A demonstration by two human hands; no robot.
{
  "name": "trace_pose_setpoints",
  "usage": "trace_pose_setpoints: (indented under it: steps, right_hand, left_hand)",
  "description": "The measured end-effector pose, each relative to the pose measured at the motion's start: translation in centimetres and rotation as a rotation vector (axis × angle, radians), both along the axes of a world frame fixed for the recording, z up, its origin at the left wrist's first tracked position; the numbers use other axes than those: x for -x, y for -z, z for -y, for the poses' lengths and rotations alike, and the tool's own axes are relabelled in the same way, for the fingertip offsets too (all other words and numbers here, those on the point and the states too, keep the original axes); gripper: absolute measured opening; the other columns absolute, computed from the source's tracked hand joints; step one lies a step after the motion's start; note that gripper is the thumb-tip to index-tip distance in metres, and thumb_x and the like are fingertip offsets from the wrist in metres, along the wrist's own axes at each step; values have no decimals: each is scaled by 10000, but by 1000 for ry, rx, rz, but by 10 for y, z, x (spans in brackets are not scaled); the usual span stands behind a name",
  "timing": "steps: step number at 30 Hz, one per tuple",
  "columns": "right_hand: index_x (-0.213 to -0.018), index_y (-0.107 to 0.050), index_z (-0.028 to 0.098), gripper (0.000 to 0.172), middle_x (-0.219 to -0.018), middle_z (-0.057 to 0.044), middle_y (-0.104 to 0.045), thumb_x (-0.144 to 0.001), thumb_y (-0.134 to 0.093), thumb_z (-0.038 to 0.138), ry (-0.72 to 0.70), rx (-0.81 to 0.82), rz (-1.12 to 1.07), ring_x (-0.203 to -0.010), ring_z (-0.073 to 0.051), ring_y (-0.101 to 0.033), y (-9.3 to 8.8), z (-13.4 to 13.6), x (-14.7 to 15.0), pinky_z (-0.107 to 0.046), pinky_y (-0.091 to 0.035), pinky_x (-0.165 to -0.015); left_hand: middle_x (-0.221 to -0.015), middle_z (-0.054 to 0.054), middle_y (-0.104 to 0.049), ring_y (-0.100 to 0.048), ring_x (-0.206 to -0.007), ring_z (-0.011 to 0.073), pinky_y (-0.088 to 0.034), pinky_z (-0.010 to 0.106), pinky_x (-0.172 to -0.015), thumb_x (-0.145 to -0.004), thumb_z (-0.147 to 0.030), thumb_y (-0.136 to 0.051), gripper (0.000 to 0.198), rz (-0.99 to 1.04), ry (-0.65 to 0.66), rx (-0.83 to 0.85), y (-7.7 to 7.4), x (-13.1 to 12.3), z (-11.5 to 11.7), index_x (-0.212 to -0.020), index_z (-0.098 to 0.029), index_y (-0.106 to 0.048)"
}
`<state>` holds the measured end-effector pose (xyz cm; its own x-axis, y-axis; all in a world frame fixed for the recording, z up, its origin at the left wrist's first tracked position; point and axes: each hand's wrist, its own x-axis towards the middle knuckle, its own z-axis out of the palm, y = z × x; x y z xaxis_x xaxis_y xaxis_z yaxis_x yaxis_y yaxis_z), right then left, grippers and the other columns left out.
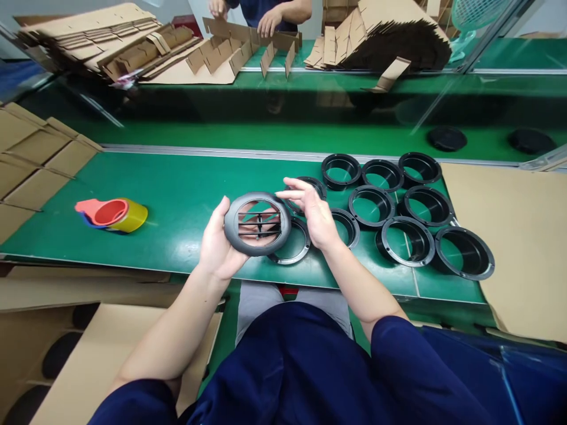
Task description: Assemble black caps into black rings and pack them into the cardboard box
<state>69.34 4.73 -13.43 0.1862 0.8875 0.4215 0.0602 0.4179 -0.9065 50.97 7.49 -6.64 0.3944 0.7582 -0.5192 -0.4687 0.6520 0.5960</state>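
Clock centred on the louvred vent [259, 224]; 12 points away from the wearer.

Left hand [219, 248]: grasping the vent, thumb along the rim at 9, other fingers curled behind and visible between the slats. Vent is held up over the green bench [190, 183], slatted face turned to the wearer; grey rounded rim, dark slats running 9 to 3, one central bar crossing them.

Right hand [316, 215]: released, nothing gripped; fingers extended toward the vent rim at 2. Cannot tell whether the fingertips make contact.

Black flanged rings [438, 203]: ten counted on the bench, spread from 2 round to 4. One at 4 is partly hidden by the vent; another, at 2, sits partly behind the right hand.

Surroundings. At 9: scoop-shaped cups [133, 215] lying nested on their side, red and yellow, with some blue. Between 9 and 10: cardboard partition grid [42, 147], upright. At 3: flat cardboard sheet [518, 236], beyond the rings. Between 2 and 3: two black discs [447, 139] on the green strip behind the bench. At 12, far side: a co-worker's hands [270, 22] at slotted cardboard strips [243, 29]. At 1: fanned cardboard stack [398, 20]. At 8, below bench level: carton [88, 354] containing dark round items, unclear.
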Motion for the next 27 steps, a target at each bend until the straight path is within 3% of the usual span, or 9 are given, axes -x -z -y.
trace_pose_setpoints:
  steps: [4,9,18,20,23,27]
  right_hand:
    - [-1066,-791,229,619,-1387,-61,-609,-1062,-370,683,-1,32,-193,-1330,-238,-552,4,-4,-3,-377,-517,-1080]
    - [-1025,-795,233,641,-1333,-62,-642,-1044,-367,710,0,72,-209,-1278,-234,-583,2,-3,0,-362,-531,-1045]
    - [-1044,-781,210,658,-1324,-84,-634,-1068,-315,674,13,71,-155,-1245,-240,-606,4,-4,-1,-375,-555,-1022]
    - [-1117,-768,214,664,-1352,-88,-612,-1093,-255,635,23,55,-44,-1274,-238,-585,3,-1,0,-395,-537,-1058]
    - [-1329,-692,254,714,-1502,-81,-504,-1073,-189,691,35,-49,385,-1420,-272,-435,1,6,8,-485,-391,-1211]
    - [-1476,-574,279,659,-1613,-81,-376,-1006,-463,728,2,-248,898,-1527,-331,-228,7,10,21,-561,-183,-1294]
  left_hand:
    - [-1212,194,-723,-659,-1212,405,-524,651,-1024,-1057,-545,-365,547,-18,4,-26,0,1,0,-1274,-129,-646]
    - [-1253,182,-709,-650,-1232,385,-518,625,-1057,-1051,-559,-377,554,-52,24,-102,3,1,4,-1317,-135,-616]
    - [-1217,157,-722,-645,-1243,374,-526,614,-1056,-1041,-565,-418,493,-59,-13,-102,2,2,7,-1198,-162,-653]
    - [-1196,158,-729,-655,-1226,378,-533,624,-1039,-1038,-571,-420,498,-60,-21,-76,2,3,5,-1196,-160,-652]
    - [-1143,156,-745,-675,-1188,372,-557,600,-1016,-1044,-551,-397,512,-81,-30,-52,5,5,-1,-1193,-141,-663]
    - [-1154,130,-748,-680,-1183,315,-568,495,-1038,-1055,-468,-365,483,-79,-109,-121,8,6,-9,-1189,-132,-686]
